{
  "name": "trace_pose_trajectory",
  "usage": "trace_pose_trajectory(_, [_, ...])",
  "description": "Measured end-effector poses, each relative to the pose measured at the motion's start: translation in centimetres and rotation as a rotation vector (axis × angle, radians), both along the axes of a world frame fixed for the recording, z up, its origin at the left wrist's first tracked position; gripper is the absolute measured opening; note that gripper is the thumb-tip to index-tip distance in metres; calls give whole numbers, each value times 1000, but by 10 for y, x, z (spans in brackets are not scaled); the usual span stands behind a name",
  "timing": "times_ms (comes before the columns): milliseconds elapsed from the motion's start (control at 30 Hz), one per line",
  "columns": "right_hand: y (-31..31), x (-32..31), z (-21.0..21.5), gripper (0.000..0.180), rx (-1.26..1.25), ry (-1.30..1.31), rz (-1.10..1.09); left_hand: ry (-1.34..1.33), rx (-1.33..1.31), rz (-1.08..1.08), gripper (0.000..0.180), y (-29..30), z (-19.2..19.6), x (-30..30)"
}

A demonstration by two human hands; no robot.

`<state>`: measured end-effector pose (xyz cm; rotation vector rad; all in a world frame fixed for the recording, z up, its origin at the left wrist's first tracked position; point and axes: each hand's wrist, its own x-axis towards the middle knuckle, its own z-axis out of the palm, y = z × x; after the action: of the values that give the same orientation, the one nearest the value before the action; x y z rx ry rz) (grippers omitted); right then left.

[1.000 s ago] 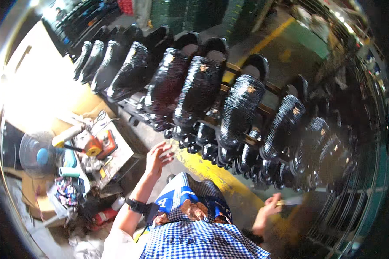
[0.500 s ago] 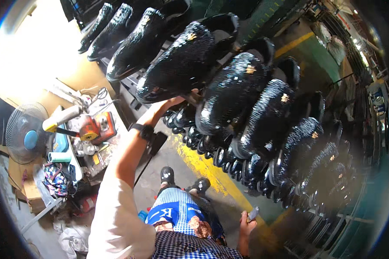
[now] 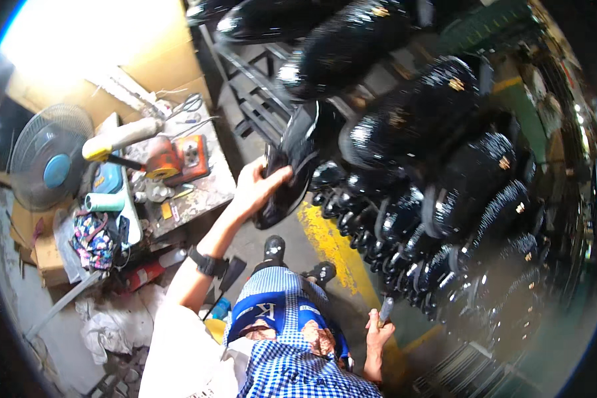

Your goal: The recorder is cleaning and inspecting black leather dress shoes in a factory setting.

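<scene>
My left hand (image 3: 259,186) is closed around a glossy black shoe (image 3: 297,149), fingers and thumb pinching its side. This shoe is tilted, with its shiny surface toward the rack, and motion blurs its outline. Down at my right side, my right hand (image 3: 378,331) grips a short tool with a grey end (image 3: 387,309) that points up; its kind is not clear. Beyond the held shoe, more black shoes (image 3: 418,109) with textured glossy uppers and small gold ornaments stand in a row on a rack.
On the left is a cluttered workbench (image 3: 212,192) with an orange tool (image 3: 191,156), scissors (image 3: 192,101) and a hot-air gun (image 3: 123,136). A fan (image 3: 54,156) stands beyond it. Several shoes (image 3: 361,219) hang lower on the rack, above a yellow floor line (image 3: 328,245).
My left hand has drawn a shoe off the rack and brought it down toward me. My view has shifted, and the right hand still holds its tool.
</scene>
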<state>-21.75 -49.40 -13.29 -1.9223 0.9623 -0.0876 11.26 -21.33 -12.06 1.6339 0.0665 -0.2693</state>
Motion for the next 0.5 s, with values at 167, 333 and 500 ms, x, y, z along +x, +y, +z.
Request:
trace_pose_trajectory(167, [17, 55, 4, 24, -54, -9, 197, -70, 143, 92, 36, 58, -13, -84])
trace_pose_trajectory(333, [34, 89, -6, 21, -56, -11, 316, -354, 285, 161, 59, 79, -17, -118])
trace_pose_trajectory(500, [54, 113, -10, 20, -48, -11, 432, -609, 484, 243, 44, 99, -24, -129])
